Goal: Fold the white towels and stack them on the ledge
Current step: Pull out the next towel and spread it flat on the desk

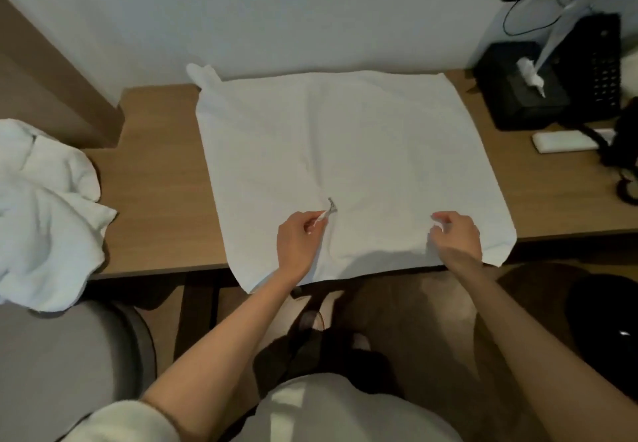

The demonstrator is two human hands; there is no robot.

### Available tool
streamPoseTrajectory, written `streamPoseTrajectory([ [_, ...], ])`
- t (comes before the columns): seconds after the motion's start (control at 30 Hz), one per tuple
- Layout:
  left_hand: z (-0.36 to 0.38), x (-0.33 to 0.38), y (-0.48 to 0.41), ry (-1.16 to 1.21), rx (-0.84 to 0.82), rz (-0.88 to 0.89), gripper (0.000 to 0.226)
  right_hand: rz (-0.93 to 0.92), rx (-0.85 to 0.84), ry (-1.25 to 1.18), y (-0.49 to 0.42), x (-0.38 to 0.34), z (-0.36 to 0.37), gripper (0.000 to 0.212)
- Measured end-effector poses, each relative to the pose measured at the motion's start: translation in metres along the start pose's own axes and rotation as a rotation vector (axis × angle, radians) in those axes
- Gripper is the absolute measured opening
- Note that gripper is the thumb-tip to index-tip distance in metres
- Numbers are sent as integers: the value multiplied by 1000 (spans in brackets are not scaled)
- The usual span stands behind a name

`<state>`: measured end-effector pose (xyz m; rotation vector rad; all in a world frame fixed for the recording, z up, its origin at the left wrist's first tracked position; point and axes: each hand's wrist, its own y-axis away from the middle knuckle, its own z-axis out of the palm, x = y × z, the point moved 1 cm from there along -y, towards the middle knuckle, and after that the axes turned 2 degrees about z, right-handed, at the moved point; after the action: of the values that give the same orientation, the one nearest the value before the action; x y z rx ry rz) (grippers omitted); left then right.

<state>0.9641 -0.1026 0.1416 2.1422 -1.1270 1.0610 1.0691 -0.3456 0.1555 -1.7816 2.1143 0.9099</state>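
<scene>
In the head view, one white towel (352, 165) lies spread flat on the wooden ledge (162, 165), with its far edge against the wall and its near edge hanging a little over the front of the ledge. The far left corner is turned up against the wall. The left hand (298, 244) rests on the towel near the front; its fingers are closed in a pinch on a small tag (328, 212) of the towel. The right hand (455, 238) is also on the cloth, a little apart from the left one, and its fingers are curled and pinch a small bit of fabric. A heap of unfolded towels (45, 213) waits at the left side, partly on the ledge.

I judge that the folding of this towel is only beginning: it is smoothed out and no fold is made yet. The next move probably calls for taking two corners of one edge and bringing them over to the opposite edge, with the edges aligned and the tag inside.
</scene>
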Motion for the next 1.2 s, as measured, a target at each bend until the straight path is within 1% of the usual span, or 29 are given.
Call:
streamPoseTrajectory([
  [0.1, 4, 1, 1, -52, 0, 37, 20, 80, 119, -56, 3, 19, -2, 27],
  [0.23, 13, 1, 5, -114, 38, 56, 23, 140, 327, -181, 7, 49, -4, 22],
  [0.3, 19, 4, 6, -135, 66, 32, 25, 227, 404, -231, 4, 64, -8, 21],
  [0.37, 26, 9, 7, -152, 96, 14, 26, 341, 436, -308, -1, 79, -13, 24],
  [0.43, 32, 12, 9, -180, 130, 4, 25, 418, 420, -394, -8, 91, -17, 29],
  [0.5, 38, 16, 12, -211, 161, -9, 25, 486, 366, -483, -13, 101, -19, 37],
  [0.6, 46, 19, 15, -233, 205, -34, 24, 601, 223, -574, -19, 112, -22, 54],
  [0.63, 48, 19, 16, -231, 218, -41, 24, 611, 162, -598, -22, 115, -24, 55],
  [0.7, 50, 20, 17, -215, 236, -48, 24, 597, 67, -607, -25, 120, -28, 49],
  [0.73, 50, 20, 16, -204, 242, -50, 24, 580, 50, -596, -26, 121, -30, 45],
  [0.83, 46, 21, 15, -134, 258, -72, 27, 492, 87, -595, -22, 120, -39, 35],
  [0.93, 36, 27, 15, -58, 287, -109, 30, 322, 153, -548, -12, 103, -54, 27],
  [1.03, 20, 37, 14, -24, 316, -123, 28, 123, 123, -572, -8, 66, -72, 22],
  [1.13, 0, 51, 8, 57, 348, -152, 27, -6, 7, -590, -7, 13, -87, 16],
  [1.2, -15, 61, 3, 115, 367, -141, 25, -115, -77, -639, -3, -26, -91, 15],
])
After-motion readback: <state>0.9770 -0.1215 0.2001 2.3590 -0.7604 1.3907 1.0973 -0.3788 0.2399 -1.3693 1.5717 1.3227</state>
